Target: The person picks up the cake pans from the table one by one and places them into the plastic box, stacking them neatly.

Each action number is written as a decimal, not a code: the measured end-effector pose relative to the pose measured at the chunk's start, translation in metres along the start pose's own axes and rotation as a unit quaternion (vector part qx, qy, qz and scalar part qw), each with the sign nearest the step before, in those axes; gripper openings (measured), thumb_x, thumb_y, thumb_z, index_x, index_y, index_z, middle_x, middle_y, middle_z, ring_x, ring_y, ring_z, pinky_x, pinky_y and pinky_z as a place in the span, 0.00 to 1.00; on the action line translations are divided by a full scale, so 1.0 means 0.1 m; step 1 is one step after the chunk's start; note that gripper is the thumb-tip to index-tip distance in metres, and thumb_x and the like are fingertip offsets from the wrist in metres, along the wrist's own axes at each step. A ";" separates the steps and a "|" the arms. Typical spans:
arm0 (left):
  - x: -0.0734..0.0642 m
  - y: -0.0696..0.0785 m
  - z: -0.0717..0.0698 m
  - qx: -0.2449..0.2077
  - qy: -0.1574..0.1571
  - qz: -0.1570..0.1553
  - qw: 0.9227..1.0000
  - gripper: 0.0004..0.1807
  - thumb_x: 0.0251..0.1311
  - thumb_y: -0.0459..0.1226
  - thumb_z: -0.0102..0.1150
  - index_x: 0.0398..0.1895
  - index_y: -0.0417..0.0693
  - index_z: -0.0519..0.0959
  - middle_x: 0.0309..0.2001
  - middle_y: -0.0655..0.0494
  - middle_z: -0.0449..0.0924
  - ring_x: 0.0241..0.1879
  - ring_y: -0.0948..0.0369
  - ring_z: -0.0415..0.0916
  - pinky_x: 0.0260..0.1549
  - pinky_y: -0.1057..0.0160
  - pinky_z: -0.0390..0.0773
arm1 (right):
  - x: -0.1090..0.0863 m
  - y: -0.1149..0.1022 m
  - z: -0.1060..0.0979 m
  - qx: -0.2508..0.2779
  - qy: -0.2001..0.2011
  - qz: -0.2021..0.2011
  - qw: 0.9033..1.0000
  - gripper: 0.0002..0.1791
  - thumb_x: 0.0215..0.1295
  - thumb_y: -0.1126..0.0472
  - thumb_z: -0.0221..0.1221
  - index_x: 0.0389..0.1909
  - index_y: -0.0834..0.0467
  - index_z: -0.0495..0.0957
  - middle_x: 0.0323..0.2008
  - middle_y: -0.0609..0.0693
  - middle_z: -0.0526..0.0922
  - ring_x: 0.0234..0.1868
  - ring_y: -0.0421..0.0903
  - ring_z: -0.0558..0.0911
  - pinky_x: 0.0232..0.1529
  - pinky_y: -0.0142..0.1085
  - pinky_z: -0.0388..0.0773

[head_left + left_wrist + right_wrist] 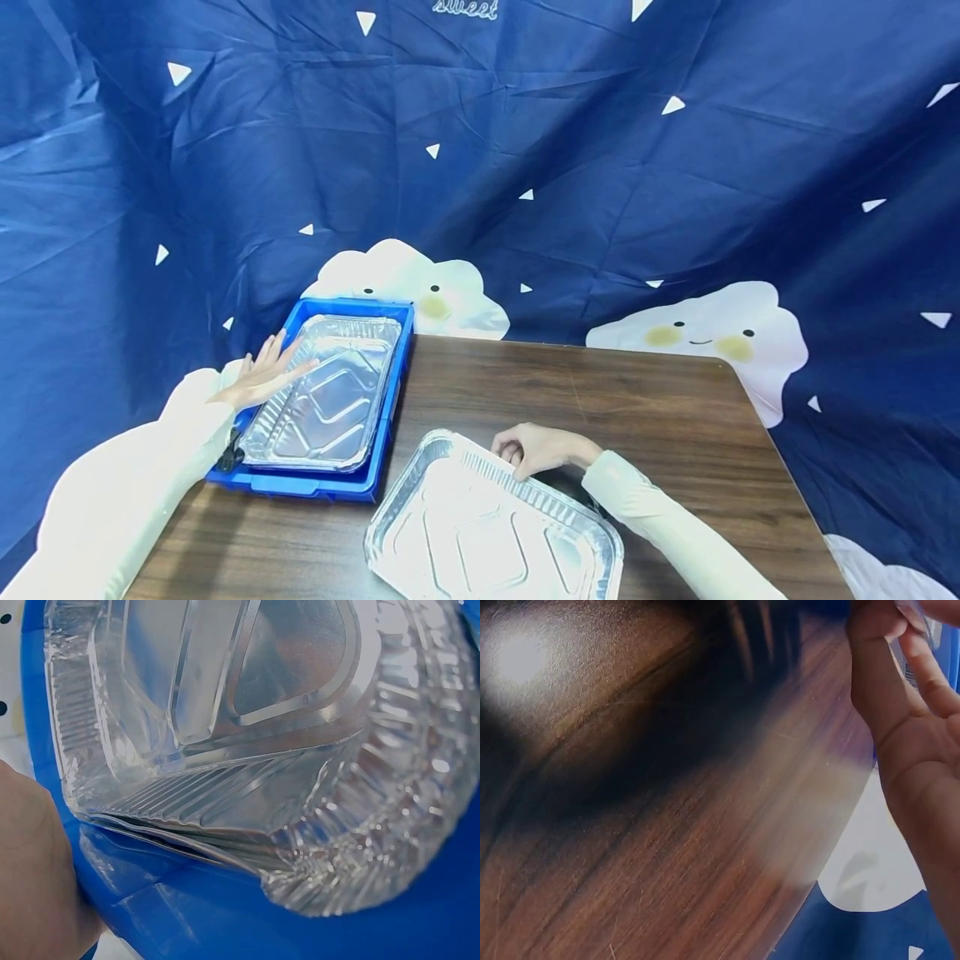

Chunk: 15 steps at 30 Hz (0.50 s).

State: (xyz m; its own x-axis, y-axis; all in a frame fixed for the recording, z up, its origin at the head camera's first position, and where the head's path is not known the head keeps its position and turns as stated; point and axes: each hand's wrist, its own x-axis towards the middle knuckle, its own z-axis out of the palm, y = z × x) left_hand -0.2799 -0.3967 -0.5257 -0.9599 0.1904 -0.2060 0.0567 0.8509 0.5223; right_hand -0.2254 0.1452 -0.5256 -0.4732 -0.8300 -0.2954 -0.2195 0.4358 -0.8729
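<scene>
In the head view, my right hand (pixel 542 450) pinches the far rim of a rectangular foil tray (pixel 491 542) at the front of the table. The tray's near edge runs out of the picture. My left hand (pixel 262 377), fingers straight and spread, is at the left side of a blue plastic bin (pixel 375 492). A foil tray (pixel 337 400) lies in that bin; layered rims in the left wrist view (pixel 187 844) suggest more than one, nested. Whether my left fingers touch it I cannot tell. The right wrist view shows the right fingers (pixel 885 682) bent together at the top.
The brown wooden table (pixel 637 408) carries the bin at its left back. Behind hangs a dark blue cloth (pixel 570 125) with white triangles and smiling clouds. The table's right edge slants toward the lower right.
</scene>
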 end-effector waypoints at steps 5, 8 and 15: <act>0.00 0.01 0.00 -0.001 0.005 0.002 1.000 0.56 0.73 0.70 0.42 0.88 0.48 0.35 0.83 0.35 0.17 0.80 0.34 0.14 0.66 0.23 0.16 | -0.02 0.02 -0.04 0.000 0.016 -0.008 1.000 0.20 0.51 0.75 0.64 0.48 0.65 0.83 0.26 0.41 0.73 0.27 0.37 0.71 0.35 0.27 0.69; -0.01 0.02 0.00 -0.001 0.005 0.002 1.000 0.55 0.74 0.70 0.42 0.88 0.48 0.35 0.83 0.35 0.17 0.80 0.34 0.14 0.66 0.23 0.16 | -0.04 0.02 -0.06 0.001 0.026 -0.013 1.000 0.21 0.51 0.74 0.64 0.50 0.66 0.83 0.27 0.42 0.76 0.28 0.38 0.73 0.35 0.27 0.70; -0.01 0.01 0.01 0.007 0.006 0.004 1.000 0.53 0.76 0.67 0.43 0.87 0.47 0.34 0.83 0.34 0.17 0.80 0.33 0.15 0.66 0.23 0.16 | -0.07 0.03 -0.08 0.003 0.055 -0.015 0.998 0.24 0.51 0.74 0.64 0.53 0.68 0.82 0.33 0.48 0.84 0.32 0.40 0.78 0.39 0.29 0.78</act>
State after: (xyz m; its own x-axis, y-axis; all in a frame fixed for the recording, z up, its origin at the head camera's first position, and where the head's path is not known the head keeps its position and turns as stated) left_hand -0.2786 -0.3955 -0.5255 -0.9625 0.1914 -0.1922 0.0682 0.8566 0.5114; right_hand -0.2300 0.1551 -0.5228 -0.5580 -0.7991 -0.2240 -0.2309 0.4087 -0.8830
